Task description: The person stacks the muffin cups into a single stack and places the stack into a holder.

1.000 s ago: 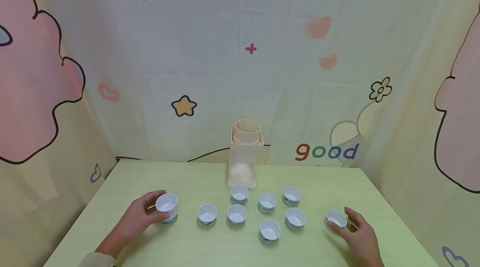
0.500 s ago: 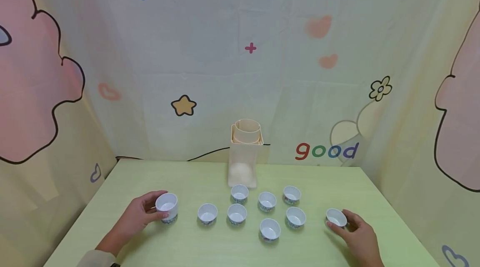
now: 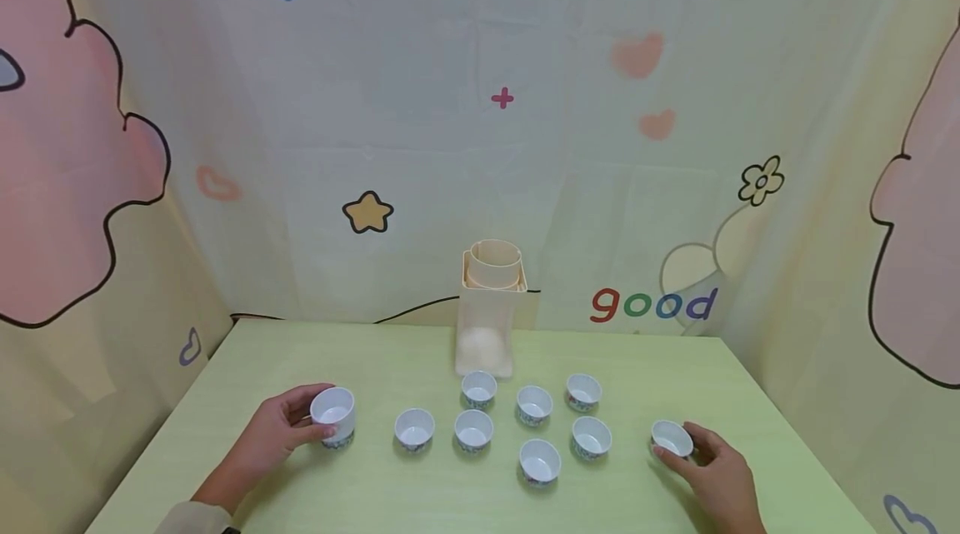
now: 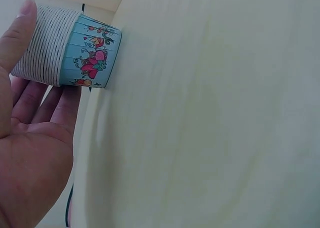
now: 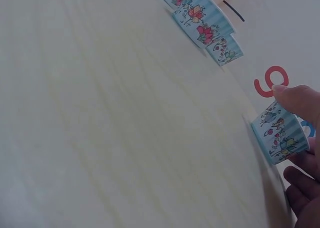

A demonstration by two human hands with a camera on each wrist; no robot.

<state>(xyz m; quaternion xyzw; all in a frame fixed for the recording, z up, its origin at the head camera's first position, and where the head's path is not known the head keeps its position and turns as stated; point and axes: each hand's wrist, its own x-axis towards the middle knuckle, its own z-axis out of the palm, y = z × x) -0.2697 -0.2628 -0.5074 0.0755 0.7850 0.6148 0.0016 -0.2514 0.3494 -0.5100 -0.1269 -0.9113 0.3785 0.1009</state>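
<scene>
On the left of the table, my left hand (image 3: 266,438) grips a nested stack of paper baking cups (image 3: 333,413). The left wrist view shows many white rims on this stack (image 4: 47,46) and a blue, flower-printed side on its bottom cup. Over on the right, my right hand (image 3: 720,471) pinches a single paper baking cup (image 3: 672,437) between thumb and fingers. Flowers and pale blue stripes mark this cup (image 5: 281,133), which stands upright at the table surface. Several more baking cups (image 3: 474,431) stand apart from one another between the hands, mouths up.
A cream-coloured holder (image 3: 483,326) with a round tube (image 3: 495,265) at its top stands at the back middle of the table (image 3: 360,351), just behind the cups. Printed cloth (image 3: 427,126) hangs behind and at both sides of the table.
My right index finger has come in against the single cup, and the fingers now pinch it. The left hand and its stack have hardly moved; the other cups stay put.
</scene>
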